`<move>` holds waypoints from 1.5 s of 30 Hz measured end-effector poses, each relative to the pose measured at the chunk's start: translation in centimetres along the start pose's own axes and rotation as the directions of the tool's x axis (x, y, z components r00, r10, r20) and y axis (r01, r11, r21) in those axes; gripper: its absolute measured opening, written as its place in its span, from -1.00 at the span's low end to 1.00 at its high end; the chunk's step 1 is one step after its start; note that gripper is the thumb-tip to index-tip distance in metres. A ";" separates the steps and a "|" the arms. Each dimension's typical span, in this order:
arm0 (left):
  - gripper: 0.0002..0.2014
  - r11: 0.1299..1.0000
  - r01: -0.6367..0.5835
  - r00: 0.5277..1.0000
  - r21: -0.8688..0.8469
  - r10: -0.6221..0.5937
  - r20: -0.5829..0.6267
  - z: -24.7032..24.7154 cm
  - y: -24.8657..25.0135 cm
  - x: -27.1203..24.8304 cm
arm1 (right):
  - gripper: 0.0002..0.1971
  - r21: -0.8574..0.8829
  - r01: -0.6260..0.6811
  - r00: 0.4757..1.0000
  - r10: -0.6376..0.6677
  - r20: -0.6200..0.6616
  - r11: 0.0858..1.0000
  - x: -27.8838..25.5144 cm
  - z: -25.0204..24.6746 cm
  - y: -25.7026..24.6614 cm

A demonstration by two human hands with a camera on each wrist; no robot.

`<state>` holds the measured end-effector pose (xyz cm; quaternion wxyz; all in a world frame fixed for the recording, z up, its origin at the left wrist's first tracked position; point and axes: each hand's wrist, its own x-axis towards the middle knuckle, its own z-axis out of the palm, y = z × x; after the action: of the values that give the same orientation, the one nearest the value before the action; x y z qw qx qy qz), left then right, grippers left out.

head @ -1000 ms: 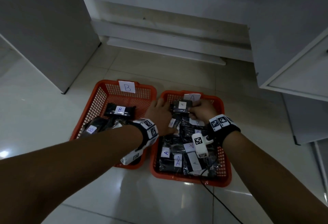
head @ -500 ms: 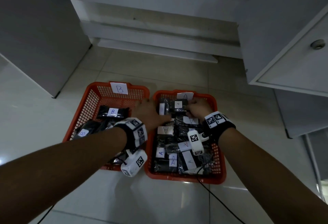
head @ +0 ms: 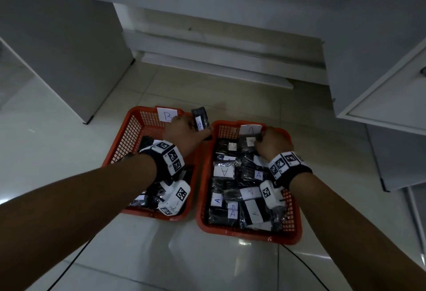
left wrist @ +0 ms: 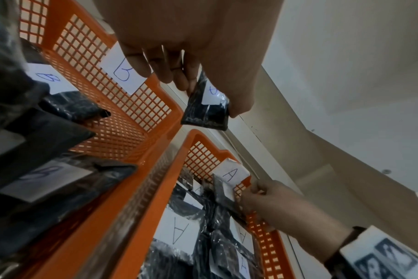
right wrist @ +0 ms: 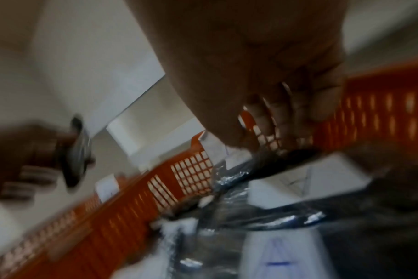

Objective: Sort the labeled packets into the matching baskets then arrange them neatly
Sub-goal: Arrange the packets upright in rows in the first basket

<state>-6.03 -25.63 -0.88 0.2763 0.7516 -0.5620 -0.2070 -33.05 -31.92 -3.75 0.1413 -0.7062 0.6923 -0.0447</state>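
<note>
Two orange baskets stand side by side on the floor: basket B [head: 119, 143] on the left and basket A [head: 295, 217] on the right. Both hold black packets with white letter labels. My left hand [head: 184, 134] pinches a black packet labelled A [head: 200, 120] between thumb and fingers. It holds that packet raised over basket B's far right corner, as the left wrist view confirms for the packet [left wrist: 205, 111]. My right hand [head: 272, 143] is at the far end of basket A, its fingers curled on a black packet [head: 250, 142] just under the basket's A tag [left wrist: 229, 175].
White cabinets stand to the left [head: 57, 48] and right [head: 380, 83], with a low step [head: 207, 60] behind the baskets. The floor is glossy tile, and thin black cables [head: 299, 260] trail from my wrists across it in front of the baskets.
My left hand has lifted the A packet out of basket A and carried it left and up over basket B's corner. My right hand has stayed at basket A's far end.
</note>
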 end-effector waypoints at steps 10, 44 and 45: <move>-0.51 0.999 -0.010 1.000 -0.039 0.009 -0.011 0.7 -0.1 0.5 | -0.47 -0.010 0.574 0.797 -0.555 0.237 0.819 0.1 2.8 -5.7; -0.48 0.998 -0.044 0.999 -0.038 0.043 -0.018 1.5 -1.7 1.4 | -0.72 -0.141 0.043 0.996 -0.031 0.081 0.989 -0.2 0.1 2.1; -0.49 0.999 -0.039 0.999 -0.037 0.039 -0.019 1.4 -1.7 1.4 | -0.76 -0.112 0.054 0.996 -0.046 0.070 0.992 -0.2 0.3 2.1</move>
<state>-5.23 -26.87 -3.09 0.2994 0.7370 -0.5701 -0.2053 -34.98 -31.67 -4.55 0.1228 -0.7313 0.6708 0.0150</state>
